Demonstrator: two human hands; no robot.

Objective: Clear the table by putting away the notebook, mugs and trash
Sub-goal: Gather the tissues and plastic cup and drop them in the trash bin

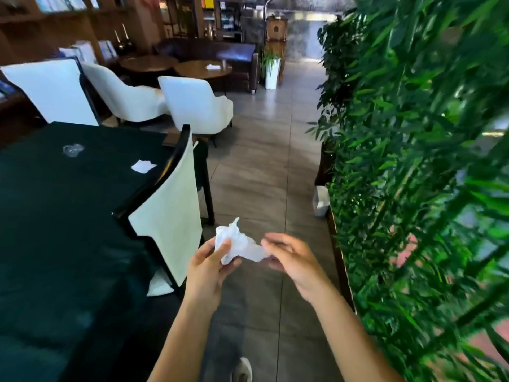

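- Beside the aisle, the dark table [68, 216] holds a paper scrap [143, 166] and a clear plastic piece [73, 149].
- Left hand [209, 263], fingers curled, pinches the crumpled tissue [237, 244].
- Right hand [289, 255], loosely closed, nips its right tail; the wad runs left-right between both hands.

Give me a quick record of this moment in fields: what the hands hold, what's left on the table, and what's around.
left hand: gripping crumpled tissue
right hand: pinching the tissue's other end
position: hands over the floor, beside the table
table: dark top
left on table: white paper scrap; small clear item, too blurred to identify
notebook, mugs: none visible
nearby: white-backed chair at table; green plant wall on right
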